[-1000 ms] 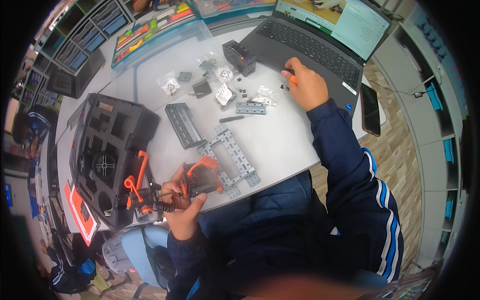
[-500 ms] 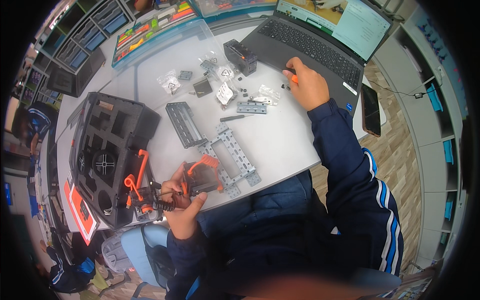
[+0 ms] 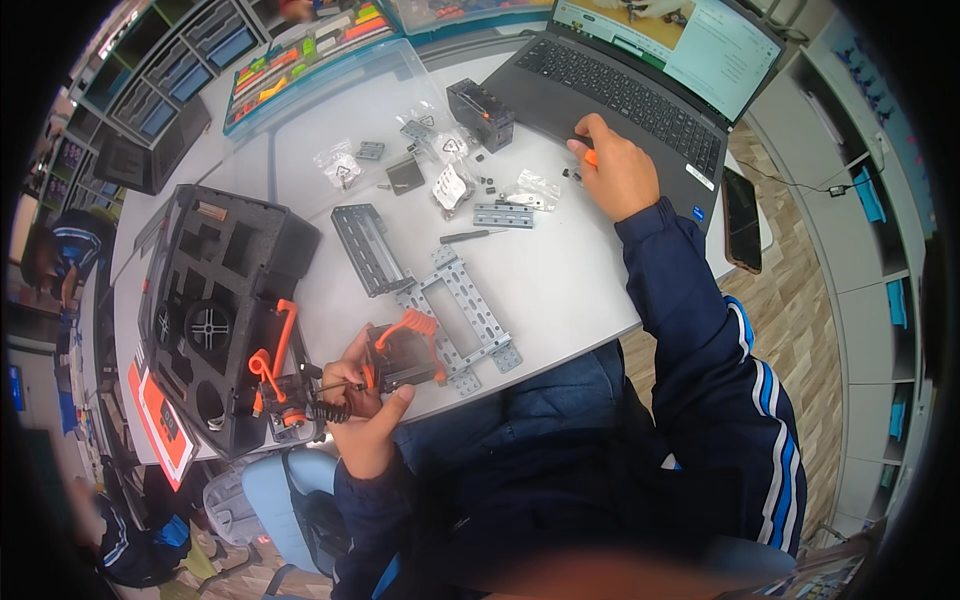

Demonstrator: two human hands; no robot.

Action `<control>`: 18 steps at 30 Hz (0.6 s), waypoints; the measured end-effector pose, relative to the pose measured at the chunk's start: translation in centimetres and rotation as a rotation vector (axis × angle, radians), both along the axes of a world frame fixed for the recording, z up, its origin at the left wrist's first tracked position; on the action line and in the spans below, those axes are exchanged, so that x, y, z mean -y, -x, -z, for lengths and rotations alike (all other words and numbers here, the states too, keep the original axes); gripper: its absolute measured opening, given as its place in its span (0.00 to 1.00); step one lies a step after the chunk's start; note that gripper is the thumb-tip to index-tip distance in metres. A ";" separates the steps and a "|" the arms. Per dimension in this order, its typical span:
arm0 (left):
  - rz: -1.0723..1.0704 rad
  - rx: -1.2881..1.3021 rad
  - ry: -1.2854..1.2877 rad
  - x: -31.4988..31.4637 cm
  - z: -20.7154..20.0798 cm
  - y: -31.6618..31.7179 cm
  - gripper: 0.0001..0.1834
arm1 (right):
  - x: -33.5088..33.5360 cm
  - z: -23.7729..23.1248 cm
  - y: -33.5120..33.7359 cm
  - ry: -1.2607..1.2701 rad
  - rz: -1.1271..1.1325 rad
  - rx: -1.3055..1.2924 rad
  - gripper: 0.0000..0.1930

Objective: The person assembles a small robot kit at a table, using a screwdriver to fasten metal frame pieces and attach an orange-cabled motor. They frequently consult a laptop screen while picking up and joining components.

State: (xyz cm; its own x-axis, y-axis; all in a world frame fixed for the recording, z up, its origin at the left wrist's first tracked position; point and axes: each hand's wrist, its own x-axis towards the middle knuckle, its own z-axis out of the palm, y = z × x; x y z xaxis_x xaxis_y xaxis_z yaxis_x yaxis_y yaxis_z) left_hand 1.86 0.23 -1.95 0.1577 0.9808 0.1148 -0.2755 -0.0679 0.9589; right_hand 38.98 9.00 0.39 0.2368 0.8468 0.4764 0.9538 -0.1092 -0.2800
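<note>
My left hand (image 3: 368,428) is closed on a dark box-shaped part with an orange coiled cable (image 3: 413,322), at the table's front edge. Just left of it are a second coiled orange cable (image 3: 288,325) and a dark spring-like coil (image 3: 332,411). My right hand (image 3: 622,178) rests at the laptop's near edge, fingers bent, with a small orange piece (image 3: 591,157) showing between them; the rest of that piece is hidden. A grey perforated metal frame (image 3: 484,312) lies right of the held part, touching a dark slotted channel (image 3: 368,250).
The laptop (image 3: 620,95) stands open at the far right, a phone (image 3: 741,222) beside it. A foam-lined black case (image 3: 255,262) sits left. Mid-table lie plastic bags (image 3: 453,187), a thin black tool (image 3: 465,237), a perforated bar (image 3: 503,216) and a black block (image 3: 482,113).
</note>
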 end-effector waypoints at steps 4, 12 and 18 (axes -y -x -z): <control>0.002 -0.002 -0.007 -0.1 0.0 0.0 0.28 | 0.0 -0.2 0.1 0.029 0.016 -0.014 0.10; 0.010 0.001 -0.018 -0.1 -0.1 0.0 0.27 | 0.1 -0.6 0.2 0.096 0.049 -0.054 0.11; 0.009 0.004 -0.018 0.0 -0.1 -0.1 0.27 | 0.0 -0.2 0.1 0.024 0.019 0.001 0.09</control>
